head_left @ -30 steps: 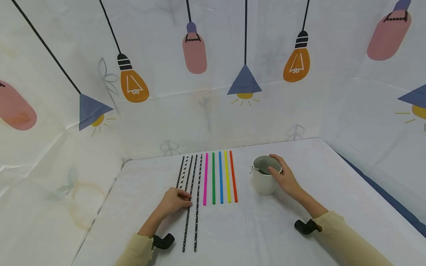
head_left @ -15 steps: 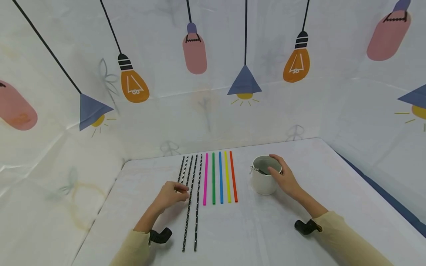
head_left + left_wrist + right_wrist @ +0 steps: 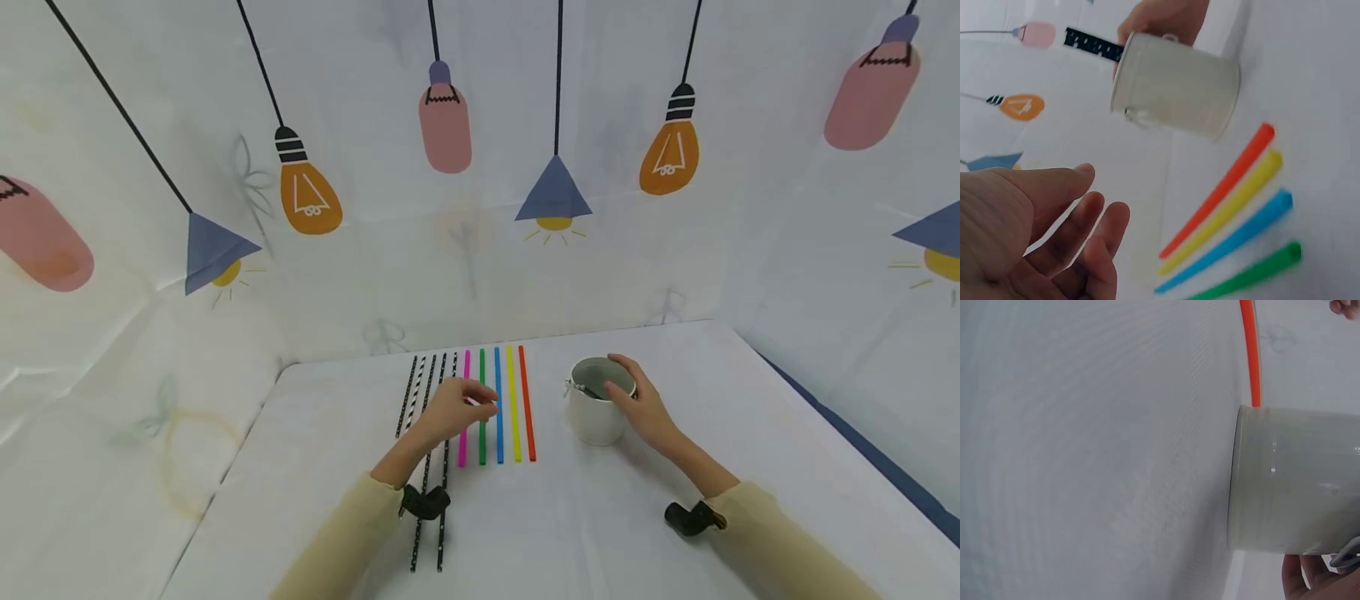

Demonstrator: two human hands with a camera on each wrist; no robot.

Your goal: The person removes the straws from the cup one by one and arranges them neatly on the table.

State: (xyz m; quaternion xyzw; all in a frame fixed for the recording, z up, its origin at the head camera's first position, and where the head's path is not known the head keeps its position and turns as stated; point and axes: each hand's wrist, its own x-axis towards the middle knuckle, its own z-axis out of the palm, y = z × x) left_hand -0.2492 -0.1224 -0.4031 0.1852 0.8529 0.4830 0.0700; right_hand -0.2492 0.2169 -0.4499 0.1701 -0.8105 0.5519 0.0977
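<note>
My left hand (image 3: 457, 408) is over the row of straws, fingers loosely bent. In the left wrist view its thumb (image 3: 1075, 181) and fingers stand apart with nothing between them. Below lie several black straws with white patterns (image 3: 417, 533), partly hidden by the hand and arm. Beside them lie a pink straw (image 3: 462, 442), a green straw (image 3: 482, 446), a blue straw (image 3: 500, 442), a yellow straw (image 3: 513, 408) and a red-orange straw (image 3: 527, 408). My right hand (image 3: 643, 408) grips the rim of a small whitish metal bucket (image 3: 596, 421) standing upright right of the straws.
A black strip with white marks (image 3: 1092, 45) shows at the bucket's mouth in the left wrist view. The white-covered table (image 3: 570, 533) runs back to a white sheet wall (image 3: 480, 267) printed with lamps. Black camera mounts (image 3: 693, 518) sit on both wrists.
My left hand has lifted from the black straws and moved right and farther back, over the pink and green ones. My right hand stays on the bucket. The head view has shifted slightly.
</note>
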